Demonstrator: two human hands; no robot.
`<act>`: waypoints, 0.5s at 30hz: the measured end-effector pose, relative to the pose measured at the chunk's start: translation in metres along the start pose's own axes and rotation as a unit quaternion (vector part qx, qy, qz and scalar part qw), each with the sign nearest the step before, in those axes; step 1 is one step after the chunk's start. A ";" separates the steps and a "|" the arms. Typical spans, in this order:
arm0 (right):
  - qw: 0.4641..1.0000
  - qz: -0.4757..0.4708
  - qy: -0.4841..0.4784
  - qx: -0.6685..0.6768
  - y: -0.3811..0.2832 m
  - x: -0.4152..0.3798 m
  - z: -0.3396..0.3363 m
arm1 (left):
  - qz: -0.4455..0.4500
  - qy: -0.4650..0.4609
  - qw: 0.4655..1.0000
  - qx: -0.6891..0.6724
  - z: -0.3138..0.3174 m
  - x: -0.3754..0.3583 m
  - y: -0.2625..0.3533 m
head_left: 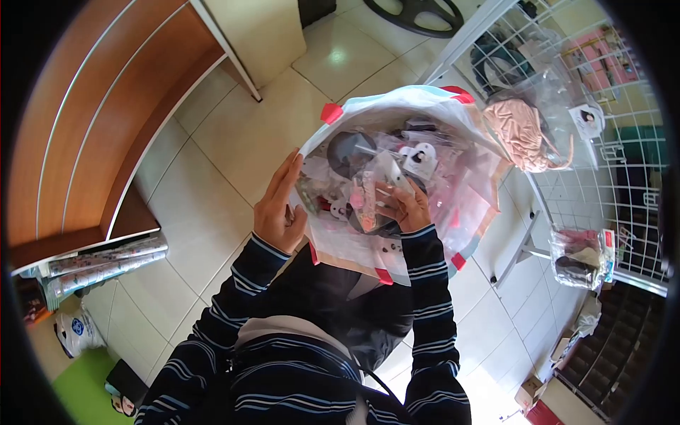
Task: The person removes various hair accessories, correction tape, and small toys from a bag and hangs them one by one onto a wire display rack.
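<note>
A large white bag (pixel 354 258) with red corner patches stands wide open in front of me, full of small items in clear plastic packets. My left hand (pixel 278 209) grips its left rim, fingers straight along the outside and thumb toward the inside. Within the bag, my right hand (pixel 405 207) has its fingers apart over the packets. Close to its fingertips is a clear packet with something pink (pixel 363 202). A white card with a black-and-white picture (pixel 421 159) lies beyond that hand, and a dark round item (pixel 349 154) sits at the upper left.
A white wire grid rack (pixel 602 142) stands to the right, with a pink cloth item (pixel 519 134) and bagged goods (pixel 577 258) hanging from it. Brown wooden shelving (pixel 92 134) curves along the left, with wrapped rolls (pixel 106 262) below. Beneath is a tiled floor (pixel 227 163).
</note>
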State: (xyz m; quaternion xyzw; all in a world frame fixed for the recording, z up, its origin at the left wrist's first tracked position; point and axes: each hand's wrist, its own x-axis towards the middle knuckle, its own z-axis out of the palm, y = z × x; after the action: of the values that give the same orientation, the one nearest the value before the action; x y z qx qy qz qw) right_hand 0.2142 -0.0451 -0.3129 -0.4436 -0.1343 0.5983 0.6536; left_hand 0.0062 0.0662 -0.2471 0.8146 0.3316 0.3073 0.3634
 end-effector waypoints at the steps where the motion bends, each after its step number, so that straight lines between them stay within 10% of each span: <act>1: 0.999 -0.004 0.031 0.016 -0.004 -0.007 0.002 | 0.001 -0.004 1.000 0.004 -0.001 0.000 0.001; 10: 0.995 -0.100 0.016 -0.009 -0.043 -0.061 0.019 | 0.111 0.064 0.987 0.093 0.004 0.017 0.072; 14: 0.980 -0.181 0.028 -0.072 -0.062 -0.096 0.040 | -0.011 -0.252 0.953 -0.166 0.021 0.045 0.100; 15: 0.960 -0.262 0.041 -0.088 -0.064 -0.100 0.036 | 0.025 -0.188 0.953 -0.237 0.029 0.050 0.111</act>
State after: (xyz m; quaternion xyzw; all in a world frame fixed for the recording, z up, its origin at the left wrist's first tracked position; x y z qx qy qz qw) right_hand 0.2065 -0.1136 -0.2095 -0.4731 -0.2712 0.3733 0.7505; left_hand 0.0929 0.0353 -0.1616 0.7561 0.1550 0.2273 0.5939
